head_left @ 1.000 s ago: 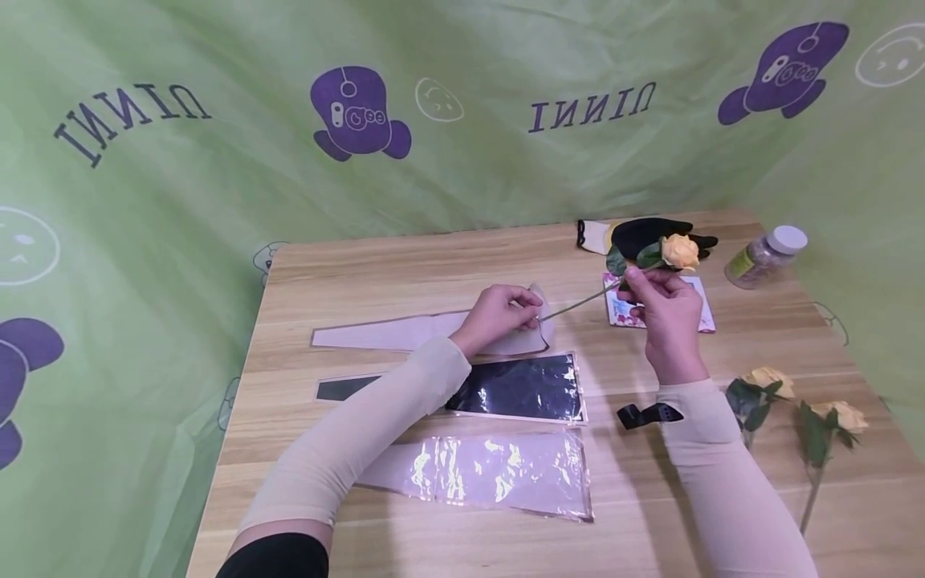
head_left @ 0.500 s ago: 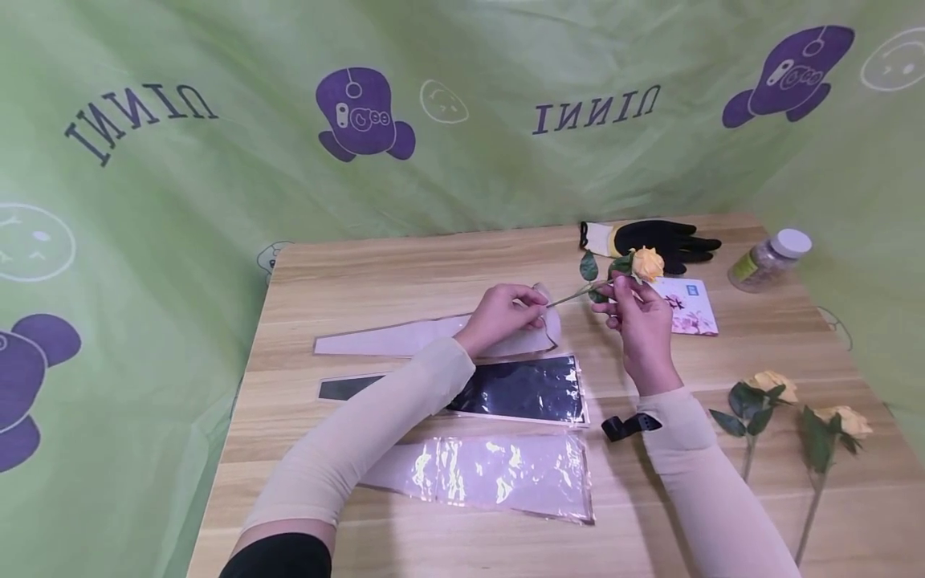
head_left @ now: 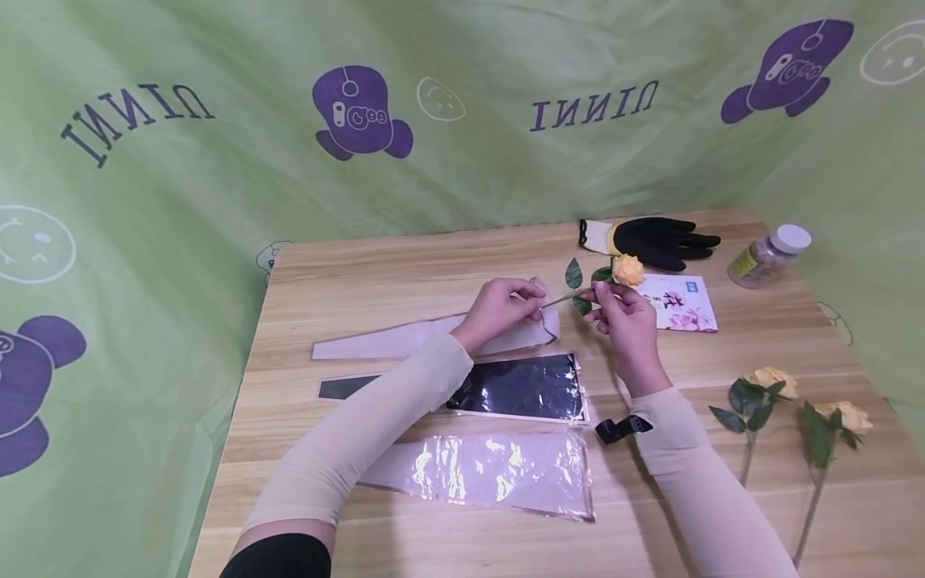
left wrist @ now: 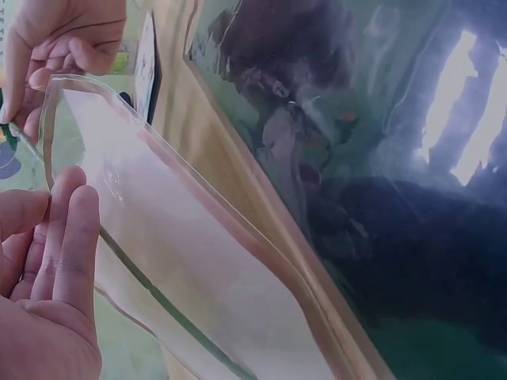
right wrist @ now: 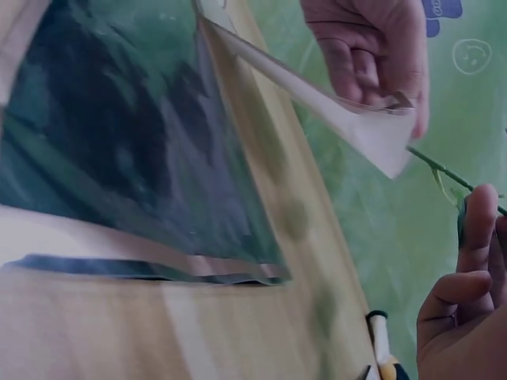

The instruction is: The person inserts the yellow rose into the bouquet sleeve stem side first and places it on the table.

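My right hand (head_left: 630, 337) pinches an orange-yellow artificial rose (head_left: 627, 270) by its stem, just below the bloom and leaves. With fingers and thumb, my left hand (head_left: 499, 311) grips the raised mouth of a pale tapered flower sleeve (head_left: 393, 340), the farthest of three. In the left wrist view the green stem (left wrist: 170, 309) runs down inside the clear-fronted sleeve, past the left fingertips (left wrist: 81, 218). The right wrist view has the sleeve's mouth (right wrist: 380, 138) lifted off the table, the stem passing into it between the two hands.
A black sleeve (head_left: 523, 389) and another pale sleeve (head_left: 506, 475) lie nearer on the wooden table (head_left: 289, 474). Two more roses (head_left: 750, 413) lie at the right. A black glove (head_left: 654, 242), a floral card packet (head_left: 682, 303) and a lidded jar (head_left: 769, 257) stand behind.
My right hand has moved left toward my left hand, bringing the rose along, and less stem shows outside the sleeve. The left hand stays at the sleeve's mouth.
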### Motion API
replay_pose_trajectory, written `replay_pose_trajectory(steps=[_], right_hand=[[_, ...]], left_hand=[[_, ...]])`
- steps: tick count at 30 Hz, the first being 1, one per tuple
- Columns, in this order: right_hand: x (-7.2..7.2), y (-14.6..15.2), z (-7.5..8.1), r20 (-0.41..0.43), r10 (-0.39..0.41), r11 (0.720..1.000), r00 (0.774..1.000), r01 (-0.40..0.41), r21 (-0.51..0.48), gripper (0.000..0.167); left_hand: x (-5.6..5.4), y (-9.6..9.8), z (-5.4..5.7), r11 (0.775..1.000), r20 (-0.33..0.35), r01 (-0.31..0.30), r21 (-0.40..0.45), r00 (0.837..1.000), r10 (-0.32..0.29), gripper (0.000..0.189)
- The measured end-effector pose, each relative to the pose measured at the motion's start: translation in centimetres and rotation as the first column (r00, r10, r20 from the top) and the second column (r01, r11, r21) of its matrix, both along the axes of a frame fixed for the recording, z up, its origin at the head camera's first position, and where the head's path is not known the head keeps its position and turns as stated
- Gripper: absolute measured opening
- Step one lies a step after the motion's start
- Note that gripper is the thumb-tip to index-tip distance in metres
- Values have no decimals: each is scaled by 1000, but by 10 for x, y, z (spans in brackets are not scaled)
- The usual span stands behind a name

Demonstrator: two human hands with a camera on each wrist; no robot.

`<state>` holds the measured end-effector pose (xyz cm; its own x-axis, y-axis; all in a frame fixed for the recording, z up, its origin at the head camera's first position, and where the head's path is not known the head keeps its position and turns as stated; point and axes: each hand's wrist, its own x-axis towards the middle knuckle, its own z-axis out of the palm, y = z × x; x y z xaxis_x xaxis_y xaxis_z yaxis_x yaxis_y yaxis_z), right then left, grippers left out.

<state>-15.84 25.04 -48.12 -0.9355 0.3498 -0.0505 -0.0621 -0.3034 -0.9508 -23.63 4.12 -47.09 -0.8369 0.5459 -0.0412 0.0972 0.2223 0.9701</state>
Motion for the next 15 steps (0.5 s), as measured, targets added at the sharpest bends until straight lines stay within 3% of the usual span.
replay_pose_trajectory(steps=[8,15], right_hand=[[4,-4,-6,52,55,998,997,-54,-24,28],[5,-7,-5,49,69,997,996,-68,-29,29]], left_hand=[[-2,0,2,1000,38,3,26,999,-4,16],[-3,0,1,1000,15,8,25,1000,-9,16]])
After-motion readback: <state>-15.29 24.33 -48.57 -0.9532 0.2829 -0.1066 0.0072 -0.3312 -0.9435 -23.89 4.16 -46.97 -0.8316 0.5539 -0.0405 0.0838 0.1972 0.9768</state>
